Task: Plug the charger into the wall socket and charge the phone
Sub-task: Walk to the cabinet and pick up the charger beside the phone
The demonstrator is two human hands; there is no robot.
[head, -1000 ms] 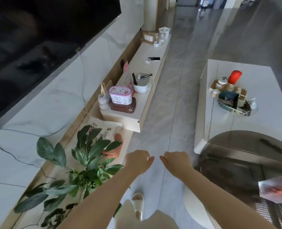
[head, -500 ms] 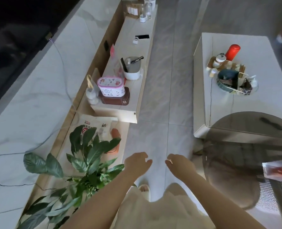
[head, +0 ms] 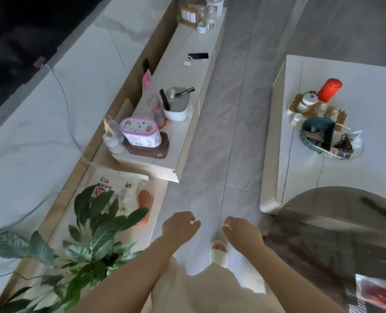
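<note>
View's tipped down and moved up the room over the last second, so I'm closing in. Left hand [head: 179, 227] and right hand [head: 241, 230] both loosely curled, fingers holding nothing. Phone [head: 198, 56] and charger [head: 187, 63] lie well ahead on the counter [head: 178, 71]

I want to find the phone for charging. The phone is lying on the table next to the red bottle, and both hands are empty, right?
Not quite. In the head view the phone lies on the long shelf by the wall, beside a small white charger, not on the table with the red bottle. Both the left hand and right hand are empty.
</note>
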